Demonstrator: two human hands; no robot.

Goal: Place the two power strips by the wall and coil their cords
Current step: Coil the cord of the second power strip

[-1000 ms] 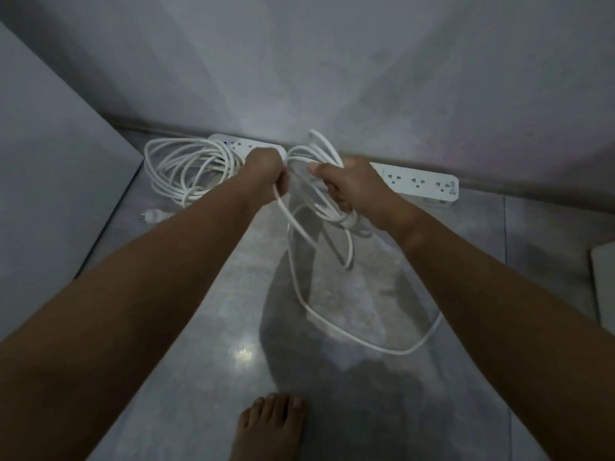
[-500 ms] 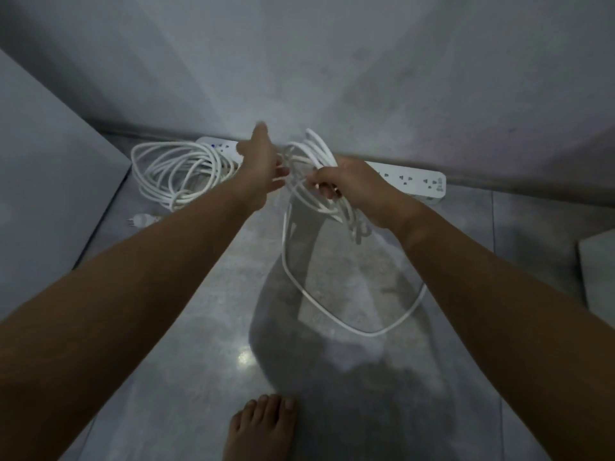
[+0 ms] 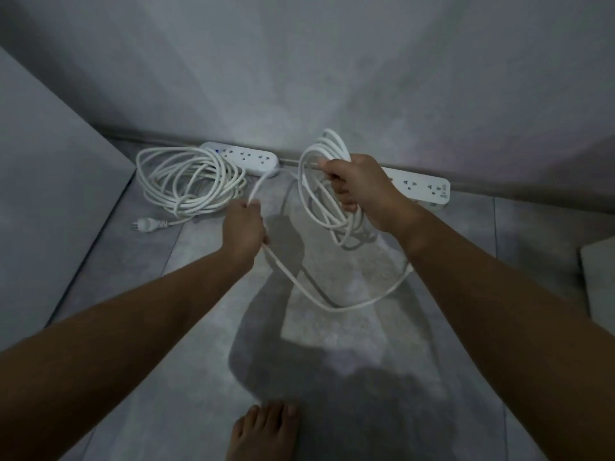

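Right hand (image 3: pixel 361 191) clenched round gathered cord loops (image 3: pixel 327 194), kept raised, probably for adding turns. Left hand (image 3: pixel 244 227) gripping slack run (image 3: pixel 332 302), likely feeding it. Beyond: second strip (image 3: pixel 422 189), first strip (image 3: pixel 248 158) against wall, finished coil (image 3: pixel 189 181) alongside.

Head view, down toward floor (image 3: pixel 166 327), wall (image 3: pixel 332 61); dim.
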